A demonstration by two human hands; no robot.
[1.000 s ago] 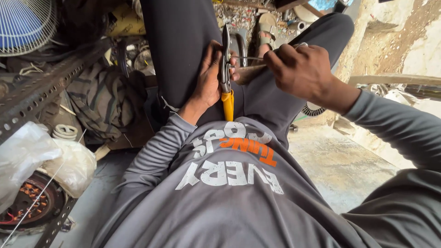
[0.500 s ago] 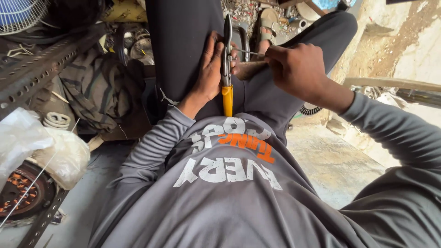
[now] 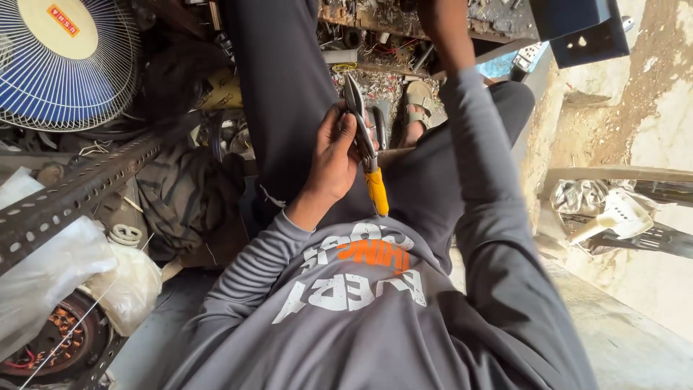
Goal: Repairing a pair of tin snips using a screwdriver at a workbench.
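Keep your left hand (image 3: 333,155) wrapped firmly round the tin snips (image 3: 364,144), blades pointing away over your lap, so they don't slip. Your right arm (image 3: 469,144) reaches up to the cluttered bench (image 3: 375,18); its hand is cut off, so I cannot tell its grip. The snips have dark steel blades and a yellow handle tip.

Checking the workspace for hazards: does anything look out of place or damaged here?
Yes. The left hand holds yellow-handled snips over the lap, blades pointing away. Loose scrap and wires litter the floor by the sandalled foot. The motor at lower left lies opened, copper windings exposed.
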